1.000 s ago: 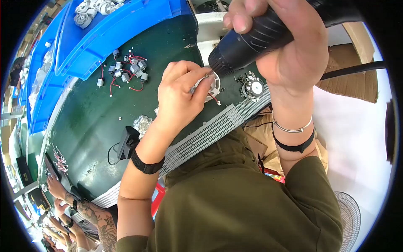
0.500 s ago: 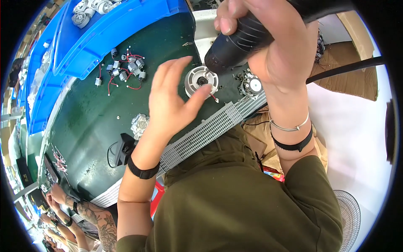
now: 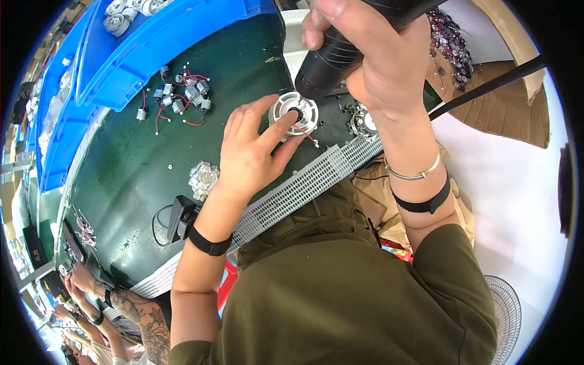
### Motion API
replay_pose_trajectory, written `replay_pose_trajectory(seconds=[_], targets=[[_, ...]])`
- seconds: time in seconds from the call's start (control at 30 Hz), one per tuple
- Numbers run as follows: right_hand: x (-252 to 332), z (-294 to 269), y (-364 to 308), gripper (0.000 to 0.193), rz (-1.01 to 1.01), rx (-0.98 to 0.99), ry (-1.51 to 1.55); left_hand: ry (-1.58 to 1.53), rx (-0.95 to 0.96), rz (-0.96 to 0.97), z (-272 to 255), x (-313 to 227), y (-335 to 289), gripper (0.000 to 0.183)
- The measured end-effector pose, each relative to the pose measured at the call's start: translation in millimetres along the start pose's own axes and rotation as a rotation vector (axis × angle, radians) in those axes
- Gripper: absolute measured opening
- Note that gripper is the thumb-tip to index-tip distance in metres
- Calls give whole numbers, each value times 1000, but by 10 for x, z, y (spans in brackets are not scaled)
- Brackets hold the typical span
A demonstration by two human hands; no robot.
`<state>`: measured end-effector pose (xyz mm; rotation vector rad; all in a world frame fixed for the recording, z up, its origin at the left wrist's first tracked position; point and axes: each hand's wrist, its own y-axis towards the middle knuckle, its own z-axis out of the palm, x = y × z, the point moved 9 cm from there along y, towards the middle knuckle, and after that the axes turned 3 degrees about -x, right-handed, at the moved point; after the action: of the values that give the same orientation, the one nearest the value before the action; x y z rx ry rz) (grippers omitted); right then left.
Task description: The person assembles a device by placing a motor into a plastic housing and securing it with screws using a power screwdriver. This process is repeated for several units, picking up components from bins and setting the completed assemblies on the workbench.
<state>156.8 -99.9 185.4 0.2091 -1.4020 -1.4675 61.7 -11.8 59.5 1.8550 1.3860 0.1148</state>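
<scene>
A round white plastic housing (image 3: 312, 111) lies on the dark green tabletop, with a small dark part at its centre and a red wire trailing off its near side. My left hand (image 3: 248, 146) grips the housing by its left and near rim, one finger pressing on the centre part. Wrapped around a black power screwdriver (image 3: 331, 64), my right hand (image 3: 392, 70) holds it tilted. Its tip meets the housing's upper part, where a small screw spot shows. Beside the housing, a round part (image 3: 363, 125) sits among loose screws, partly hidden by my right wrist.
Small motors with red wires (image 3: 191, 94) lie scattered at the back left. Behind them stand blue bins (image 3: 173, 42), one with white round parts (image 3: 117, 24). A crumpled clear bundle (image 3: 204, 180) lies near my left forearm. Cardboard (image 3: 505, 103) with small parts is at right. Another person's hands work far left.
My left hand has closed from an open spread onto the housing, with a finger now at its centre. My right hand and the screwdriver have shifted slightly left.
</scene>
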Motion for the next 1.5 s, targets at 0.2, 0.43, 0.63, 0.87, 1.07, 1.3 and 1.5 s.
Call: replay_pose_trajectory(seconds=[0.2, 0.43, 0.63, 0.87, 1.07, 1.3, 1.5], targets=[[-142, -137, -153, 15, 436, -271, -370, -49, -8, -41, 3, 38, -22, 36], [-17, 105, -46, 12, -153, 108, -282, -96, -5, -85, 32, 41, -30, 35], [-190, -12, -137, 12, 454, -201, -513, -102, 0, -86, 47, 56, -34, 35], [-253, -122, -223, 25, 513, -258, -529, -107, 2, -59, 70, 50, 11, 36], [-231, -42, -275, 18, 331, -224, -600, -120, -36, -55, 59, 31, 1, 37], [-161, 76, 12, 21, 345, -162, -447, -145, -102, -263, -153, 214, -25, 55], [63, 192, 68, 38, -123, -372, -597, 387, -132, -550, -1373, 1445, -754, 49]])
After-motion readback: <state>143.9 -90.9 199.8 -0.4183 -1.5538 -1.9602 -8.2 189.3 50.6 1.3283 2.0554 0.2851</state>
